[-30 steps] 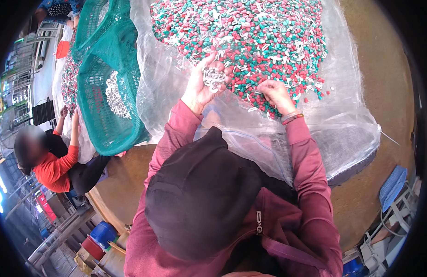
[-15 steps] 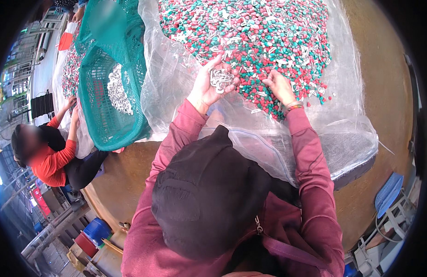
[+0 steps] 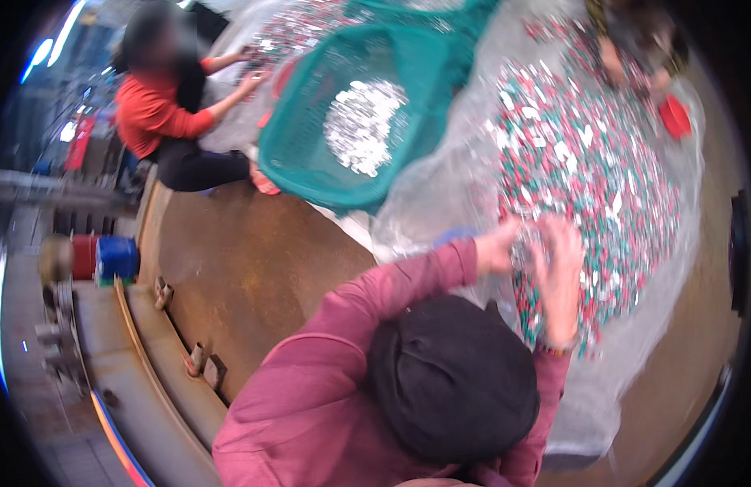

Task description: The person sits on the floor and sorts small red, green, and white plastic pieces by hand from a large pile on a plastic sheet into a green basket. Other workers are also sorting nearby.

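Note:
My left hand [image 3: 496,248] is cupped round a handful of small pale metal-looking pieces [image 3: 522,248]. Against that handful, on its right side, is my right hand [image 3: 561,264], fingers bent toward the pieces and smeared by motion. Whether it grips any of them is unclear. Both hands are over the near left part of a spread heap of small red, green and white pieces [image 3: 627,195]. The heap lies on a pale translucent mesh sheet [image 3: 440,183].
Left of the heap stands a teal basket [image 3: 298,185] holding pale pieces [image 3: 363,126]. A co-worker in a red top [image 3: 152,114] sits far left; another person's hands [image 3: 611,65] work at the far right beside a red scoop-like container [image 3: 674,116]. Brown floor [image 3: 254,252] lies below the basket.
The view has swung left, so the basket and the seated co-worker appear further right. My right hand has left the heap and come to my left hand with the pieces.

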A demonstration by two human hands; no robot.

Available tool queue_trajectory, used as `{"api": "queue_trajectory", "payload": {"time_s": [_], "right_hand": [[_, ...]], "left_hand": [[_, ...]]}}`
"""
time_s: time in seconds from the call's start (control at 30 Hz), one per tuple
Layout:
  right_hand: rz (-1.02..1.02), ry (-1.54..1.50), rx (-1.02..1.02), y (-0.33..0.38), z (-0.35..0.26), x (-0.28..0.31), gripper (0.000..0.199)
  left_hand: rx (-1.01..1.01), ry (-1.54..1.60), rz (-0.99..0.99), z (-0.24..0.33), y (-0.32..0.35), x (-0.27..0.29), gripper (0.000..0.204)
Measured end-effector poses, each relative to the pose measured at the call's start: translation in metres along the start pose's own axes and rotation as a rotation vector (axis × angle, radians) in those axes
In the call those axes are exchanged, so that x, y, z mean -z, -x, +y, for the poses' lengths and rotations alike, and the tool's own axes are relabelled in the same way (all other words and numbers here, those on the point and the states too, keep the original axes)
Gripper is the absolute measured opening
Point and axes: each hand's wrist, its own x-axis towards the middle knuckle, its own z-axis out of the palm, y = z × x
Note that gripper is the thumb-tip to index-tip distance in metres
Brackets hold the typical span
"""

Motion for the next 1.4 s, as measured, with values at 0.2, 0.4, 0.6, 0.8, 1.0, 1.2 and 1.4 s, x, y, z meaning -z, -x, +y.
{"api": "queue_trajectory", "payload": {"time_s": [0.2,0.4,0.6,0.8,1.0,1.2,1.4], "right_hand": [[0.087,-0.286,-0.396,0.03,0.092,-0.001,0.017],[0.066,-0.3,-0.584,0.088,0.114,-0.102,0.018],[0.262,-0.46,-0.651,0.092,0.116,-0.124,0.01],[0.293,-0.754,-0.697,0.057,0.092,-0.049,0.01],[0.243,-0.724,-0.42,0.012,0.037,0.006,0.014],[0.09,-1.013,-0.584,0.055,0.071,-0.018,0.017],[-0.23,0.167,-0.239,0.117,0.085,-0.075,0.035]], "left_hand": [[-0.225,0.205,-0.437,0.097,0.074,-0.035,0.013],[-0.781,-0.163,-0.386,0.248,0.197,-0.035,0.016],[-1.51,-1.69,1.705,0.287,0.213,0.013,0.051],[-1.207,-1.738,-0.004,0.147,0.114,-0.057,0.033],[-0.952,-2.012,-0.208,0.029,0.036,-0.08,0.021],[-0.838,-1.835,-0.101,0.058,0.094,-0.08,0.019],[-1.299,-1.684,0.18,0.078,0.146,-0.054,0.015]]}}
